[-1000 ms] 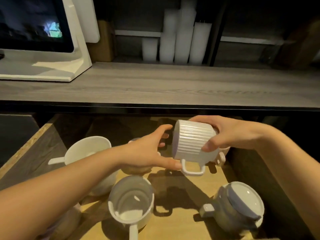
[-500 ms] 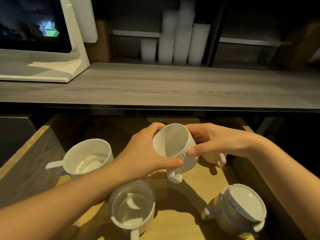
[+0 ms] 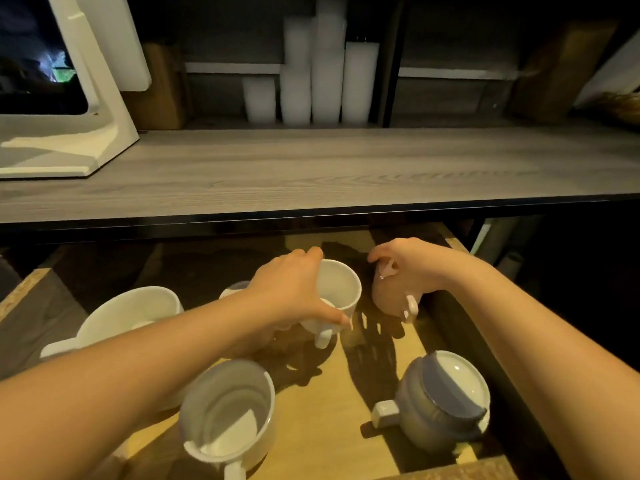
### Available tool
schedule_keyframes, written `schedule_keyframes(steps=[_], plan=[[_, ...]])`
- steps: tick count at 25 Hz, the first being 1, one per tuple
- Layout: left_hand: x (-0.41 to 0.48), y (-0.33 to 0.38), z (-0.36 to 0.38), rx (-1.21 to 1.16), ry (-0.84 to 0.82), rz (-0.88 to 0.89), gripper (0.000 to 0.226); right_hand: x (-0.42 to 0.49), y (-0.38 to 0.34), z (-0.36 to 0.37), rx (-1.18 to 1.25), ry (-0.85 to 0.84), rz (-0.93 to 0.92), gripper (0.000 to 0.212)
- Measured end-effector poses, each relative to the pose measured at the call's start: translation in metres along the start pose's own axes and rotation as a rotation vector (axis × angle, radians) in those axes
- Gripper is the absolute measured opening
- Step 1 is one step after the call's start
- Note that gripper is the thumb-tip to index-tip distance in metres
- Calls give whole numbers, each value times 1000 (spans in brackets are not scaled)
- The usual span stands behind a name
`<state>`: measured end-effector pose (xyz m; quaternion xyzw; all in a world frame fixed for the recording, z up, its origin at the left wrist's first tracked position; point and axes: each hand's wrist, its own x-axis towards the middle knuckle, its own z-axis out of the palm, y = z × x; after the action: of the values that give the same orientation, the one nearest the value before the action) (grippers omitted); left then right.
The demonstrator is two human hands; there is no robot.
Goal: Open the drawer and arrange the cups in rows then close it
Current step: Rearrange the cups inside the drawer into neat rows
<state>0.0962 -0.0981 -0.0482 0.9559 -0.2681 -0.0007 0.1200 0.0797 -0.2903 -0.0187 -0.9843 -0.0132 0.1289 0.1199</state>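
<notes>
The drawer [image 3: 346,407] stands open below the countertop. My left hand [image 3: 294,292] grips a white ribbed cup [image 3: 341,289], upright with its handle toward me, low over the drawer's wooden floor at the back middle. To its right, my right hand [image 3: 405,268] closes over a tan cup [image 3: 388,299] whose handle points toward me. A large white cup [image 3: 128,313] sits at the left. A white mug [image 3: 228,414] stands at the front. A grey-blue cup [image 3: 443,400] lies tipped at the front right. Another small cup [image 3: 235,287] is partly hidden behind my left forearm.
A grey wooden countertop [image 3: 311,168] overhangs the back of the drawer. On it stand a white screen stand [image 3: 69,140] at the left and stacks of white cups [image 3: 322,77] on a shelf behind. The drawer's right wall [image 3: 460,344] runs close to my right forearm.
The ribbed cup was turned from sideways to upright and passed from both hands to the left hand alone, moving down and back. My right hand let go and moved onto the tan cup.
</notes>
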Motion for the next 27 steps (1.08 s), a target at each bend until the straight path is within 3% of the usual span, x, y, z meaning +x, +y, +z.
schedule_keyframes(steps=[4,10,19,27], plan=[[25,3,19,32,-7,-68,81,14,31,15,-28,73,121,70],[46,-3,38,-79,-24,-210,66,28,38,33,-104,58,128,59],[40,-8,39,-45,-53,-219,69,25,28,29,-50,86,56,57],[28,-4,35,-4,-74,-227,68,24,21,34,-131,39,66,76]])
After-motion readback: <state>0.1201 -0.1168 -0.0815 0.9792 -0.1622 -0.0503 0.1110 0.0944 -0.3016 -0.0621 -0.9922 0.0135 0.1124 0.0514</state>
